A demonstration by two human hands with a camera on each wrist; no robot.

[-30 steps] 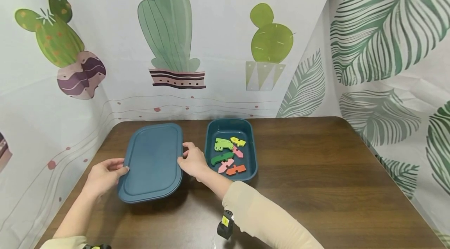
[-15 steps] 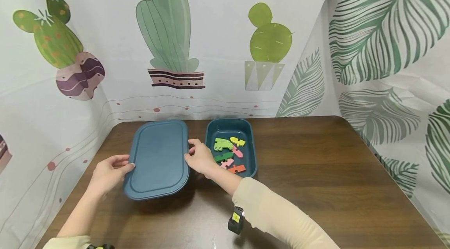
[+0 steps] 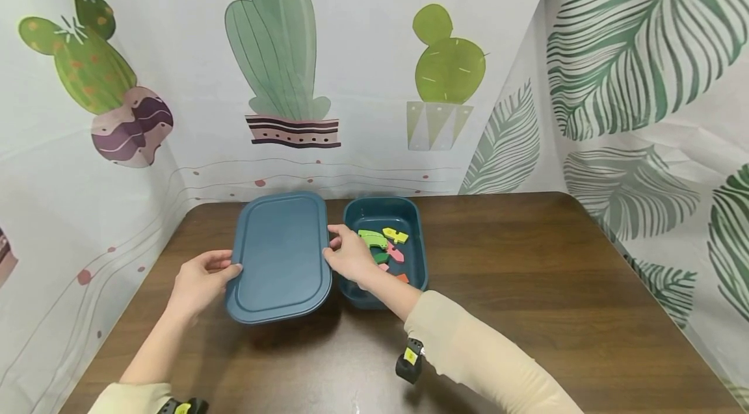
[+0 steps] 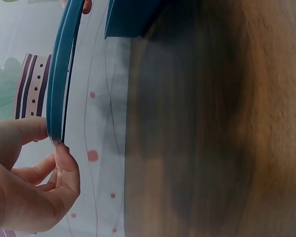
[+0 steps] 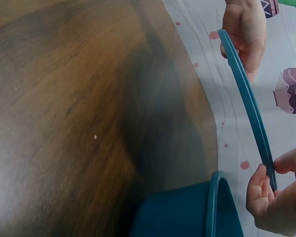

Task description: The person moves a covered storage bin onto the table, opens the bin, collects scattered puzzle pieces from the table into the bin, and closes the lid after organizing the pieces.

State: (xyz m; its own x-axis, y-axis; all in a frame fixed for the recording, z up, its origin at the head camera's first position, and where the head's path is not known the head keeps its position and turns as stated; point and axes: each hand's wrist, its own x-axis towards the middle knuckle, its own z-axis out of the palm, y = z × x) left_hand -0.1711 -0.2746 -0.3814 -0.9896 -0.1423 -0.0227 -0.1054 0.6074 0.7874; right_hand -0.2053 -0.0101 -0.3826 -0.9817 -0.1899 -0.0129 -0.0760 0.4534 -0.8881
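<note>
**Between two hands: lid held just left of the box**

Over the table [image 3: 526,284], the lid [image 3: 281,258] hangs clear of the wood, its shadow on the surface beneath. Left hand [image 3: 201,284] pinches the lid's left long edge; the left wrist view shows the thumb [image 4: 66,168] under the rim and a finger on top. Right hand [image 3: 351,258] pinches the opposite long edge, fingers curled round the rim (right wrist view shows this edge-on). Both hands are clamped on the lid, one to a side.

Lid's long axis runs away from the person, toward the back wall, parallel to the long axis of the box [image 3: 409,212]. Box lies directly right of the lid, on the table, open, with coloured pieces [image 3: 389,238] inside. Lid's right edge already overlaps the box's left rim as seen from the head camera; whether they touch, I cannot tell. Right hand is the nearer one to the box, sitting over its left rim and hiding some pieces.

Against a second ago: lid has travelled right and slightly back, closing the gap to the box. Both hands keep the same grip. More of the pieces are now covered by the right hand. Box itself has not moved.
</note>
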